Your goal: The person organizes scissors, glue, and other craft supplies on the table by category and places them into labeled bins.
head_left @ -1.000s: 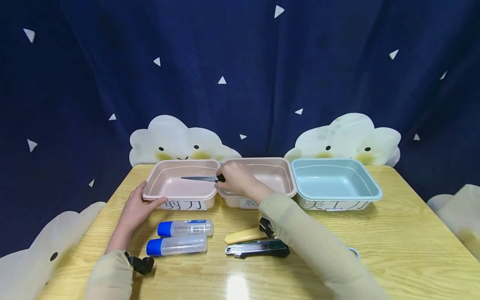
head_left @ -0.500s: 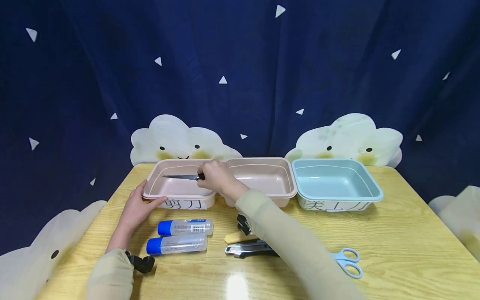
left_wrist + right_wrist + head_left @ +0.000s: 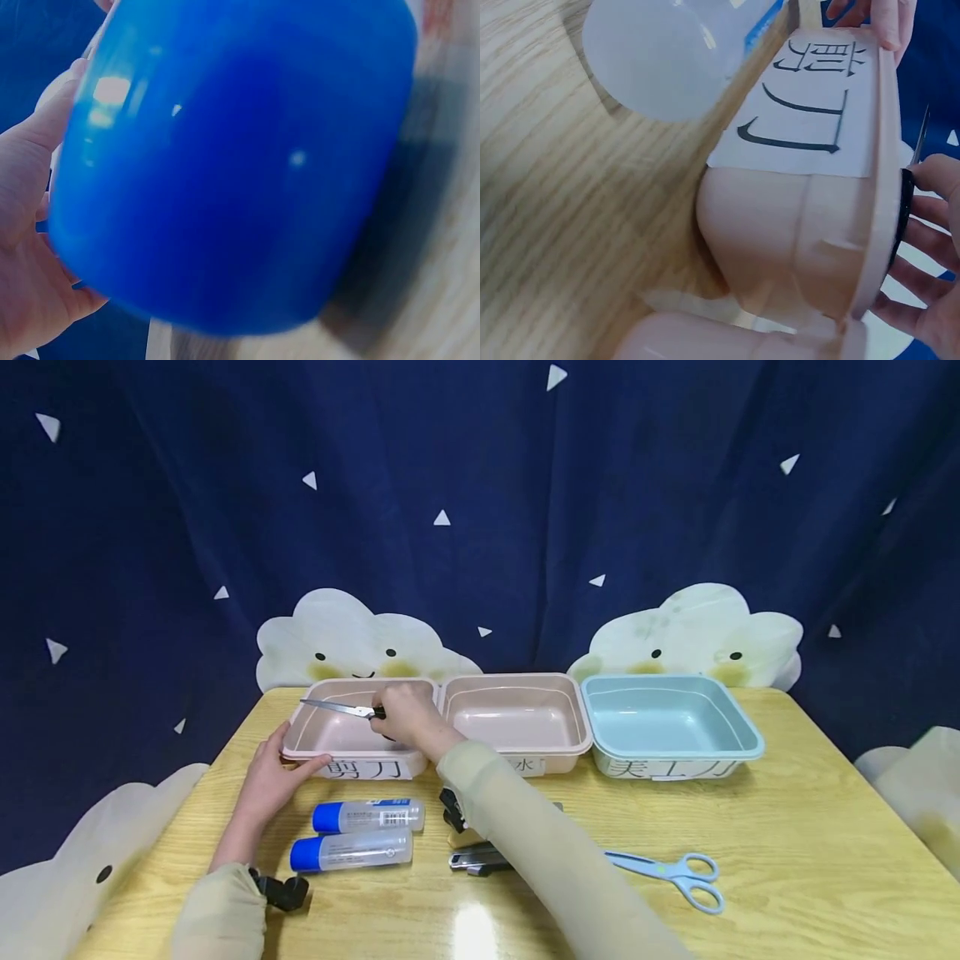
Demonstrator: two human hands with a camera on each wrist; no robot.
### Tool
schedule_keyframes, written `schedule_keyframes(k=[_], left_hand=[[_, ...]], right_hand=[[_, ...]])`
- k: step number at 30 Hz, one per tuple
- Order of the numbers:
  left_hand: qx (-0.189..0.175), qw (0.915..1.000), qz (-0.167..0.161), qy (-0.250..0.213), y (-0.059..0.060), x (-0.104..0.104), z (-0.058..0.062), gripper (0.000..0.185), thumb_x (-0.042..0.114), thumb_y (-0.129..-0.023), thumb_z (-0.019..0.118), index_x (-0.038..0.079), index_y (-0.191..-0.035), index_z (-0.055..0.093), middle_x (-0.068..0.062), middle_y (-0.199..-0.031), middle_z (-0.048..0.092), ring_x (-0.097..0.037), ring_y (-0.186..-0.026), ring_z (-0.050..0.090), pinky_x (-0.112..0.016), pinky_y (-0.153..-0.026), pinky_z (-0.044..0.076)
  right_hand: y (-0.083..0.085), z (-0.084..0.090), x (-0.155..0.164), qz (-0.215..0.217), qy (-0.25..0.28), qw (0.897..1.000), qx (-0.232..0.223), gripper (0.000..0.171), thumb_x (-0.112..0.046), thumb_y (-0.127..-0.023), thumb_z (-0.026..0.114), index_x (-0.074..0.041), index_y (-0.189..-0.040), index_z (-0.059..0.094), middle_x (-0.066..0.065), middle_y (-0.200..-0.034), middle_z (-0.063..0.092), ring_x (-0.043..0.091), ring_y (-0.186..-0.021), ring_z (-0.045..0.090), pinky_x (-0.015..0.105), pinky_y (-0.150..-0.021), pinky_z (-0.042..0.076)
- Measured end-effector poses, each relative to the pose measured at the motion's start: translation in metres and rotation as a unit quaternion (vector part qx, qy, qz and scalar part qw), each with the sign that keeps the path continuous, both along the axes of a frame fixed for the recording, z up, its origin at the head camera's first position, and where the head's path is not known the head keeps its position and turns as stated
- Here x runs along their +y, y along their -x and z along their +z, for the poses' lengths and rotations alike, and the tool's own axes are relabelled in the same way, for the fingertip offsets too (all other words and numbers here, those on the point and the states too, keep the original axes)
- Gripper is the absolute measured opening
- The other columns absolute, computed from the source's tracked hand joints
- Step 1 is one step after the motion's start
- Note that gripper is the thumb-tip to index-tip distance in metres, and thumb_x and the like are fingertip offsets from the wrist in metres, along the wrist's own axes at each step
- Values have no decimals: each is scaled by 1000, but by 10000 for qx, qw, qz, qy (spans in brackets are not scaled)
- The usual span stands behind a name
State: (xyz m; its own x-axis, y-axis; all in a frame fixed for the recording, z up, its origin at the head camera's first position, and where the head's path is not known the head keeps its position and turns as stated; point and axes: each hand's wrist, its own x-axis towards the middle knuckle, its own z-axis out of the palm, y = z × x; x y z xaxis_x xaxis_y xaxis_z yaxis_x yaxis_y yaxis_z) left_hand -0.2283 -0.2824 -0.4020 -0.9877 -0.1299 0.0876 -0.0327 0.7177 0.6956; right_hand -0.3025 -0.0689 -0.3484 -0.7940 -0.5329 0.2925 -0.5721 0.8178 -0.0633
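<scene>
While the blades hang over the tray: the right hand [image 3: 405,714] has its fingers [image 3: 930,217] clamped round the black handle of the scissors [image 3: 341,707], blades pointing left above the left pink tray [image 3: 300,745].
Left hand: the left hand [image 3: 273,772] rests at the tray's front left corner, thumb along the rim, fingers relaxed and straight, steadying it.
Doing it well: judged from here, lower the blades flat inside the walls before letting go, tips clear of the steadying thumb.
Nearby: two glue bottles [image 3: 367,816], a utility knife [image 3: 480,858] and blue scissors [image 3: 675,872] lie on the worktop [image 3: 787,827].
</scene>
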Motion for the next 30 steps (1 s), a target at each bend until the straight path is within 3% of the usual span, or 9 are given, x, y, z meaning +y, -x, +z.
schedule_keyframes(k=[7, 15, 19, 30], left_hand=[[81, 10000, 54, 7, -3, -2, -5, 102, 54, -76, 64, 3, -146, 9, -30, -137, 28, -42, -120, 32, -60, -98, 28], [199, 9998, 55, -2, -1, -2, -5, 102, 54, -76, 65, 4, -146, 10, -29, -136, 29, -42, -120, 32, -60, -98, 27], [258, 9997, 40, -6, -1, -1, -5, 101, 52, -76, 66, 3, -146, 12, -29, -135, 30, -41, -119, 33, -60, -98, 28], [157, 9998, 84, -8, -2, -1, -4, 103, 53, -76, 65, 3, -146, 9, -30, -137, 28, -42, -122, 31, -59, -100, 27]], right_hand=[[6, -14, -1, 11, 87, 9985, -538, 18, -32, -81, 64, -20, -68, 64, -10, -64, 59, 9, -63, 52, 26, -62, 38], [11, -20, -3, -195, -84, 9972, -720, 16, -35, -82, 65, -21, -87, 71, -8, -86, 67, 9, -77, 58, 27, -70, 47], [13, -23, -5, -289, -219, 9956, -861, 16, -36, -82, 65, -21, -85, 70, -9, -86, 66, 8, -77, 58, 27, -72, 47], [16, -29, -11, -669, -296, 9913, -1096, 18, -33, -76, 70, -19, -67, 64, -7, -76, 65, 11, -73, 59, 28, -68, 48]])
